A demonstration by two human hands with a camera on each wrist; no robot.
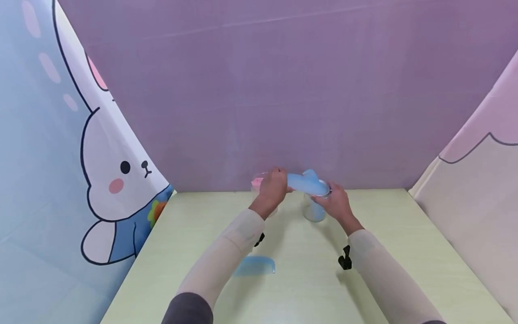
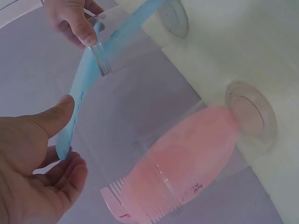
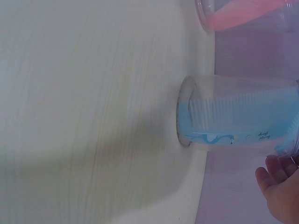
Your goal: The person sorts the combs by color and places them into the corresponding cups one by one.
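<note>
My left hand point(image 1: 275, 186) pinches the end of a blue comb point(image 1: 301, 182), thumb on one side and fingers on the other. The comb slants over the mouth of a clear jar point(image 1: 308, 212); in the left wrist view its far part overlaps the rim. My right hand point(image 1: 336, 200) grips this jar at the rim, thumb visible on the edge in the left wrist view. Another blue comb point(image 3: 247, 116) stands inside the jar, teeth showing through the wall. A pink comb point(image 2: 187, 158) leans in a second clear jar point(image 2: 266, 135), beside my left hand.
A third blue comb point(image 1: 255, 265) lies on the pale table point(image 1: 299, 288) below my left forearm. A purple cloth backdrop point(image 1: 259, 99) hangs behind the jars. Printed cloth with a rabbit point(image 1: 105, 180) covers the left side; pale cloth point(image 1: 477, 202) covers the right.
</note>
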